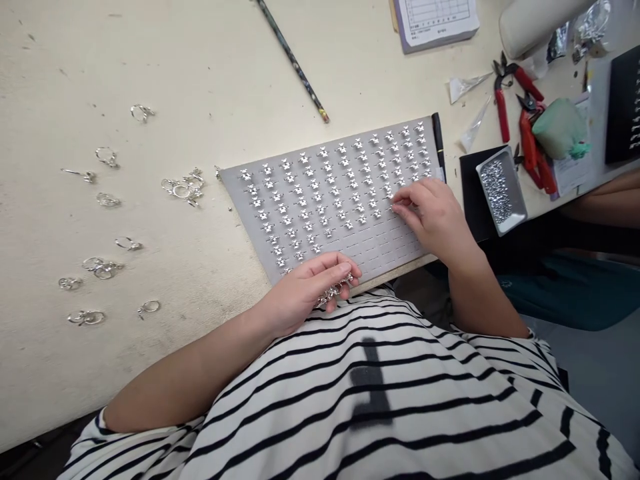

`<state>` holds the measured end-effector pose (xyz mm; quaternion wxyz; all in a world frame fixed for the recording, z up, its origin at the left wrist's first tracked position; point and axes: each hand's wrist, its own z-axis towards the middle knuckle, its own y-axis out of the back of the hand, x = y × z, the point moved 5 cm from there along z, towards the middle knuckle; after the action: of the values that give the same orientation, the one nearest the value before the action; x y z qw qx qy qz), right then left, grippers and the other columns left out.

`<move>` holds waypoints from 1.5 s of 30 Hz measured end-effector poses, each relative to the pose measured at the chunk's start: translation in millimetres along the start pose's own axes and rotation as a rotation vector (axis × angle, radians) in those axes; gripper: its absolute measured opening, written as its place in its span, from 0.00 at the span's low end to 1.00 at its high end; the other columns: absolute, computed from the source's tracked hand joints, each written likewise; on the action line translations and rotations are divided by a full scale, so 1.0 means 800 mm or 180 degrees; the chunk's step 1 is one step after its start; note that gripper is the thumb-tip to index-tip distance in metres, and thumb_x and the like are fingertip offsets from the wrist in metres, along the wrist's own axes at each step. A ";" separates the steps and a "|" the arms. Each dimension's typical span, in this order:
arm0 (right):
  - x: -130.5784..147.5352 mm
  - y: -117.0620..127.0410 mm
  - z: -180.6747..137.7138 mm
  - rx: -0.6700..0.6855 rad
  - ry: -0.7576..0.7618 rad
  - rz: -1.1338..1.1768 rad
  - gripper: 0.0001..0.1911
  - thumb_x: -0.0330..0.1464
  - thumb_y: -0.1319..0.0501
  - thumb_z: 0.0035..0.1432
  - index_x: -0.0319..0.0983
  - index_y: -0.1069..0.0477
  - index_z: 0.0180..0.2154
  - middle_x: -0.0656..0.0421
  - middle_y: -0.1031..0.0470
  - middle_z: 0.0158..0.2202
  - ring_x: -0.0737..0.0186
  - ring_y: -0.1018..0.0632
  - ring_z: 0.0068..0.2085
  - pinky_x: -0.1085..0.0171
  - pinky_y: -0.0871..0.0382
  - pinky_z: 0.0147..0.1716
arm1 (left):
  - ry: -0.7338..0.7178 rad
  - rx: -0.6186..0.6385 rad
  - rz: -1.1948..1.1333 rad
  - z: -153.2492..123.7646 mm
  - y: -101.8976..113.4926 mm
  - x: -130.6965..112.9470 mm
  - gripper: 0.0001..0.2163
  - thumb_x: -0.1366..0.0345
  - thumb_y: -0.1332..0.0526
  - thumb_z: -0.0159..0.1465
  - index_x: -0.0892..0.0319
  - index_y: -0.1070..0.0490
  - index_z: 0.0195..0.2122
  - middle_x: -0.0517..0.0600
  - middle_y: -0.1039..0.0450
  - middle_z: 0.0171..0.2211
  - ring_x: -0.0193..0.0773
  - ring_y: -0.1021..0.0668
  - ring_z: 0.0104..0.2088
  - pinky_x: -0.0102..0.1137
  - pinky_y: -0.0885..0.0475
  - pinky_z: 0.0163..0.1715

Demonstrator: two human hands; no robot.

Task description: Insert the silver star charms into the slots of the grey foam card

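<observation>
A grey slotted display pad (385,248) lies tilted on the table edge, most of its slots filled with small silver rings (325,180). My left hand (305,293) rests at the pad's near edge, fingers curled round a bunch of silver rings (336,291). My right hand (435,213) is over the pad's right side, its fingertips pinched at a ring in a row of slots. The slots near the pad's front right are bare.
Loose silver rings (105,267) are scattered over the cream table at left. A dark pencil (293,60) lies above the pad. At right sit a metal tray of small parts (500,190), red pliers (525,127), a paper pad (435,23) and another person's arm (600,200).
</observation>
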<state>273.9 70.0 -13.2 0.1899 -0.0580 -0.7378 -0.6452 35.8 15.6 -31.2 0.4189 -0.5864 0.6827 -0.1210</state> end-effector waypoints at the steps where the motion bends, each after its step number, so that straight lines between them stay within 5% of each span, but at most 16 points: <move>1: -0.002 0.000 0.000 -0.0069 -0.0053 -0.0005 0.04 0.37 0.40 0.68 0.44 0.29 0.43 0.55 0.26 0.39 0.54 0.27 0.43 0.51 0.33 0.47 | 0.0018 0.0008 -0.0055 0.000 0.000 0.000 0.15 0.52 0.33 0.67 0.61 0.25 0.39 0.50 0.29 0.37 0.29 0.29 0.32 0.18 0.36 0.22; 7: 0.011 0.017 -0.025 -0.0672 -0.0265 0.0333 0.06 0.39 0.41 0.70 0.45 0.30 0.41 0.58 0.27 0.35 0.58 0.26 0.38 0.54 0.31 0.43 | 0.0166 -0.0107 -0.0520 0.003 0.003 0.001 0.14 0.53 0.38 0.71 0.60 0.23 0.45 0.53 0.25 0.39 0.32 0.23 0.33 0.19 0.31 0.22; 10: 0.050 0.024 -0.052 -0.1013 0.0168 0.0587 0.03 0.36 0.42 0.70 0.46 0.30 0.43 0.60 0.24 0.34 0.61 0.25 0.36 0.57 0.31 0.40 | 0.0355 -0.0176 -0.0699 0.006 0.003 0.006 0.15 0.56 0.42 0.73 0.60 0.21 0.47 0.57 0.22 0.44 0.38 0.18 0.41 0.23 0.21 0.31; 15: 0.113 -0.009 -0.073 -0.0153 0.1200 0.0664 0.21 0.40 0.34 0.65 0.45 0.30 0.57 0.57 0.19 0.45 0.60 0.22 0.44 0.59 0.29 0.44 | 0.0618 -0.0334 -0.1200 0.009 0.000 0.016 0.13 0.60 0.40 0.73 0.64 0.20 0.42 0.57 0.20 0.39 0.38 0.18 0.39 0.29 0.18 0.42; 26: 0.117 -0.009 -0.068 -0.0312 0.1286 0.1059 0.06 0.33 0.33 0.65 0.43 0.26 0.43 0.61 0.18 0.42 0.65 0.23 0.40 0.61 0.32 0.42 | 0.0478 -0.0257 -0.0878 0.010 0.003 0.012 0.08 0.64 0.35 0.69 0.61 0.20 0.46 0.55 0.20 0.43 0.35 0.19 0.41 0.28 0.19 0.43; 32: 0.103 0.000 -0.066 -0.0160 0.1022 0.1341 0.02 0.34 0.35 0.66 0.45 0.25 0.41 0.61 0.19 0.38 0.64 0.22 0.38 0.61 0.29 0.40 | 0.0480 -0.0189 -0.0555 0.008 0.003 0.012 0.09 0.59 0.32 0.67 0.59 0.20 0.43 0.53 0.21 0.44 0.36 0.20 0.45 0.28 0.21 0.45; 39: -0.019 0.005 -0.051 -0.0966 -0.1024 0.1217 0.06 0.39 0.38 0.67 0.45 0.25 0.41 0.60 0.21 0.36 0.63 0.22 0.37 0.60 0.26 0.39 | 0.0556 -0.0226 -0.0421 0.004 -0.001 0.012 0.11 0.56 0.34 0.68 0.59 0.19 0.42 0.55 0.20 0.48 0.37 0.20 0.48 0.26 0.22 0.46; 45: -0.049 0.005 -0.050 -0.1051 -0.1333 0.0702 0.06 0.37 0.36 0.64 0.43 0.24 0.37 0.61 0.24 0.33 0.65 0.28 0.32 0.62 0.32 0.34 | 0.0473 -0.0234 -0.0412 0.004 -0.002 0.009 0.11 0.55 0.33 0.68 0.58 0.18 0.42 0.53 0.20 0.46 0.37 0.19 0.47 0.24 0.21 0.43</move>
<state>319.4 38.1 -19.4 0.0904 -0.3000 -0.6351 -0.7060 39.3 9.6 -35.3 0.3366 -0.6336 0.6765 -0.1659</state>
